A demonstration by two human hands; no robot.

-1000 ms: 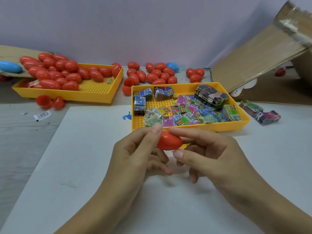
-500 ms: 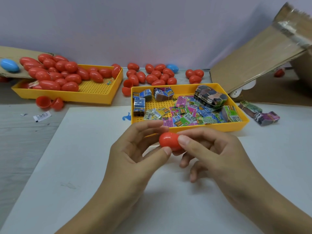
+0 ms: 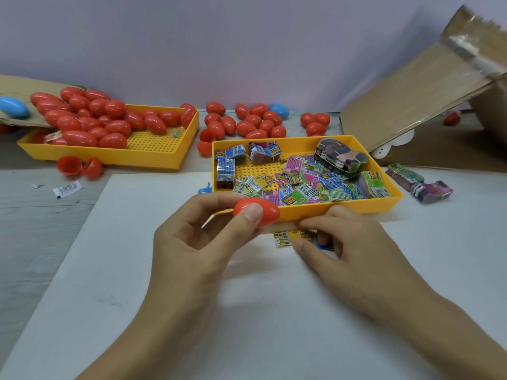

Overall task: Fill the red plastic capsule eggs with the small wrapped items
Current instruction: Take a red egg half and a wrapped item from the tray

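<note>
My left hand (image 3: 203,242) pinches a closed red capsule egg (image 3: 267,208) between thumb and fingers, just in front of the near yellow tray (image 3: 356,208). Beside it my right hand (image 3: 343,242) rests on the white sheet and pinches a small yellow wrapped item (image 3: 285,237) lying there. The near tray holds several loose wrapped items (image 3: 299,185) and a few bundles. Many red eggs (image 3: 90,122) fill the far left yellow tray (image 3: 153,157), and more red eggs (image 3: 255,122) lie loose behind the near tray.
Two open red egg halves (image 3: 78,166) lie in front of the left tray. Blue eggs (image 3: 12,106) sit at far left and back centre. A cardboard box flap (image 3: 417,86) slopes at the right, with two banded bundles (image 3: 419,182) below it. A paper scrap (image 3: 67,189) lies left.
My right hand let go of the egg and dropped to the sheet, onto the wrapped item. My left hand now holds the egg alone, slightly higher.
</note>
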